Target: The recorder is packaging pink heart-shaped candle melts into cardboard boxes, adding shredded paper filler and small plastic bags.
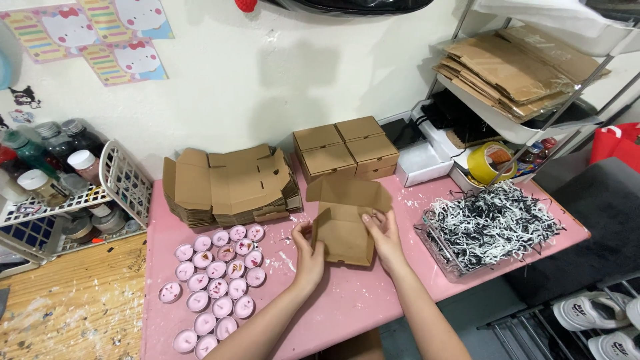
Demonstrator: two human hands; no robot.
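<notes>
A half-folded brown cardboard box (pixel 345 223) lies on the pink table (pixel 347 300), its lid flap open toward the wall. My left hand (pixel 308 252) grips the box's left side with fingers curled on the edge. My right hand (pixel 383 235) holds the right side, thumb on top of the panel. Left of the hands sit several small pink tealight candles (pixel 217 283) in rows. Behind them is a stack of flat unfolded cardboard boxes (pixel 230 185).
Several assembled brown boxes (pixel 345 151) stand at the table's back. A clear tray of black and white shredded paper (pixel 490 227) is at the right. A white basket (pixel 123 180) with bottles sits left; a wire shelf with cardboard sheets (pixel 517 67) and yellow tape (pixel 488 162) stands right.
</notes>
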